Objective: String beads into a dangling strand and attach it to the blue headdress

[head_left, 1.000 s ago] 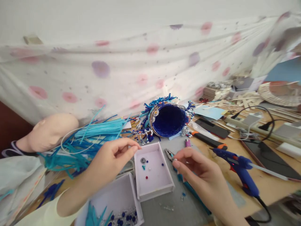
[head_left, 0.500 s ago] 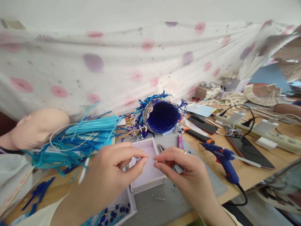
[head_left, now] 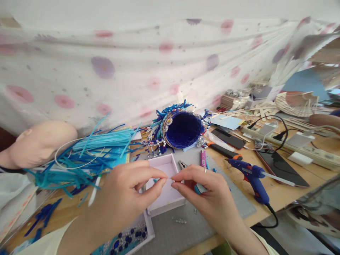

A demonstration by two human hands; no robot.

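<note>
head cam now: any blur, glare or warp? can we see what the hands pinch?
Head view: soft daylight, no hard glare. Edges smear and bow, worst at the fan far right. Centre sharper: left hand and right hand meet fingertip to fingertip over the white box; whatever they pinch is too small to resolve. Glue gun reads clearly.

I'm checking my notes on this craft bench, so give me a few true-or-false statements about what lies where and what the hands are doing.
1. The left hand and right hand meet fingertip to fingertip above the small white box. True.
2. The blue glue gun is held in the right hand. False: it lies on the table, to the right of that hand.
3. The blue beaded headpiece lies with its hollow inside facing the camera. True.
4. The mannequin head stands at the right edge. False: it lies at the left.
5. The pliers lie beside the box. True.
</note>
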